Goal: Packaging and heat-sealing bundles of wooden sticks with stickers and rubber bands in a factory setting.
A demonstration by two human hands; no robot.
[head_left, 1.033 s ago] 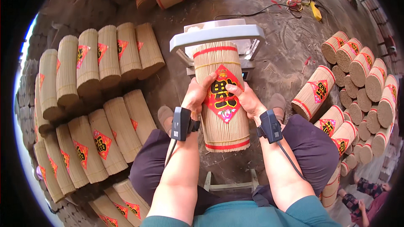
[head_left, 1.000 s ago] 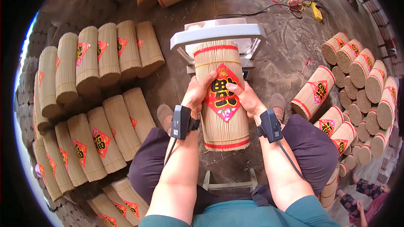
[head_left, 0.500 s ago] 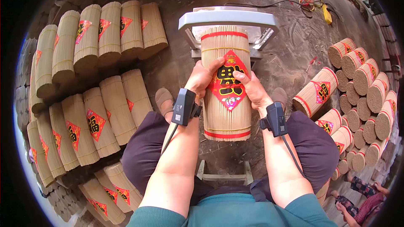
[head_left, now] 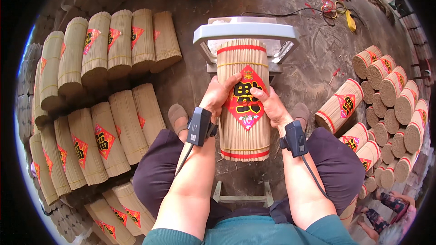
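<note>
A thick round bundle of incense sticks (head_left: 244,141) is between my hands, in front of my knees. Red bands circle both of its ends, with thin yellow ties just inside them. My left hand (head_left: 219,94) grips its left side, and my right hand (head_left: 274,107) grips its right side. Both thumbs press on the red diamond label (head_left: 246,112) on its face. The fingers behind the bundle are hidden. Beyond its far end stands a low metal stand (head_left: 277,54) with a pale grey curved bar (head_left: 245,30) across it.
Rows of yellow-tied bundles (head_left: 97,47) stand at the left. Red-banded bundles (head_left: 339,105) are stacked at the right. Behind lie a black cable (head_left: 290,14) and a yellow plug-like piece (head_left: 350,21). A low stool-like frame (head_left: 243,198) is between my legs. Another person (head_left: 386,208) shows lower right.
The whole view has shifted, so the stand, the bundle and my hands appear slightly lower. My two-handed grip looks the same. The person at the lower right has shifted a little.
</note>
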